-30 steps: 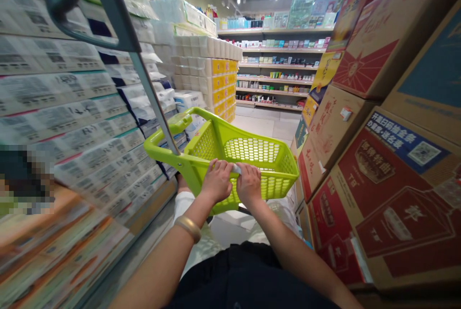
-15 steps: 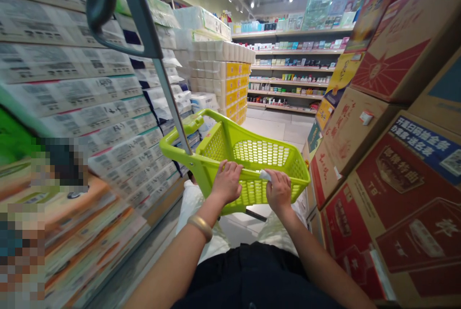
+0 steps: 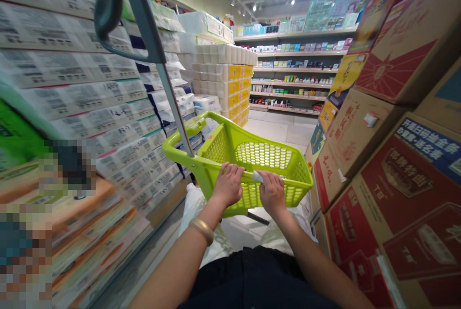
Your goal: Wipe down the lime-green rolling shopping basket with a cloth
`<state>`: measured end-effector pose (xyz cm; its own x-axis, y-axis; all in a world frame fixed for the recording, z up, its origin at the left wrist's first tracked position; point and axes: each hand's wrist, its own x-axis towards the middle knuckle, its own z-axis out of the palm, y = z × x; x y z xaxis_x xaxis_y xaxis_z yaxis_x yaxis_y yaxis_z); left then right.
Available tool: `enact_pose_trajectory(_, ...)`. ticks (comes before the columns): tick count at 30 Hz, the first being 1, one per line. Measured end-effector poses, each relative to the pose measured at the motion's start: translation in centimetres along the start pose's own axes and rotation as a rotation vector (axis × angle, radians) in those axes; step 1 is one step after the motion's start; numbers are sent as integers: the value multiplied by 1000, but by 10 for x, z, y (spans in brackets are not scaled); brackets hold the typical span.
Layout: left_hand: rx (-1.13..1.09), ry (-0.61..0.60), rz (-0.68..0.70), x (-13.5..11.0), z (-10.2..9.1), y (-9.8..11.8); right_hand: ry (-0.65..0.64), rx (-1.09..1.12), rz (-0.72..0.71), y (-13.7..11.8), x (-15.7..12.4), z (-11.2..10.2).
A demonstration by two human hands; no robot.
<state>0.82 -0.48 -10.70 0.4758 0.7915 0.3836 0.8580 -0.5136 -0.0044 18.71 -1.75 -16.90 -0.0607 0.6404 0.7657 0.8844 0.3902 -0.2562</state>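
Note:
A lime-green plastic shopping basket [image 3: 268, 198] with a perforated body stands in front of my legs. Its tall metal pole [image 3: 176, 107] carries a grey loop handle [image 3: 153, 21] at upper left. My left hand [image 3: 228, 186] is closed over the basket's near rim, a gold bangle [image 3: 201, 231] on its wrist. Just to its right, my right hand [image 3: 272, 194] is closed on a small white tissue or cloth [image 3: 257, 176], pressed against the same rim. The part of the tissue under the fingers is hidden. Nothing shows in the visible part of the basket's inside.
Stacked paper packs [image 3: 90, 93] line the left side, with more tissue bundles [image 3: 225, 78] beyond. Cardboard cartons [image 3: 406, 174] rise close on the right. Shelves of small products [image 3: 295, 69] cross the back, past a tiled floor [image 3: 273, 129].
My right hand has slid left along the rim with the white tissue, closer to my left hand. The left hand keeps its place on the rim. The view has shifted slightly.

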Motion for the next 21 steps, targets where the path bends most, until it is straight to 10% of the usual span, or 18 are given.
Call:
enact_pose_trajectory(5,2,8,-2,3,3,1,88,-108,92,23,-8,-11)
enact_pose_trajectory(14,38,7,-5,8,3,-7,-29,36,55,-28,22,18)
enact_pose_trajectory(21,68,-26,-19,19,5,-24,-65,-55,74,9,15,8)
